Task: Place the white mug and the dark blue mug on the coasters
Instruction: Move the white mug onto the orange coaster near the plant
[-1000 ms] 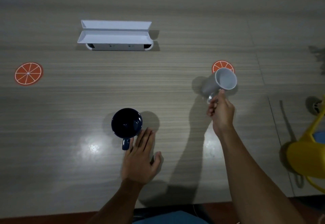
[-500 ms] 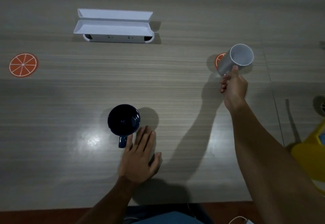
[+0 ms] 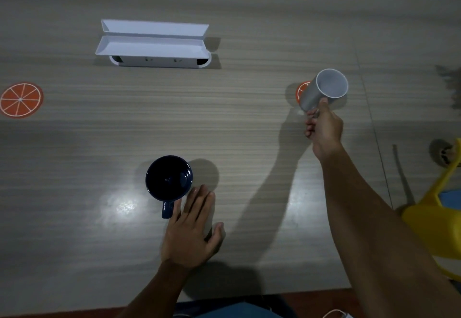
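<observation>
— White mug (image 3: 321, 93), tilted, gripped by the right hand (image 3: 324, 128) over the right-side orange coaster (image 3: 302, 90).
— And the dark blue mug (image 3: 169, 177)?
— Upright on the table (image 3: 224, 130), left hand (image 3: 190, 227) flat, open beside it; second coaster (image 3: 21, 99) far left.

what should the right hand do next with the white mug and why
Probably tip the white mug upright and lower it onto the coaster beneath. The right hand holds it by the handle, tilted with its mouth toward the camera, over that half-hidden coaster.

No readable text shows anywhere; small marks on the white box (image 3: 159, 61) seem too blurred.
</observation>
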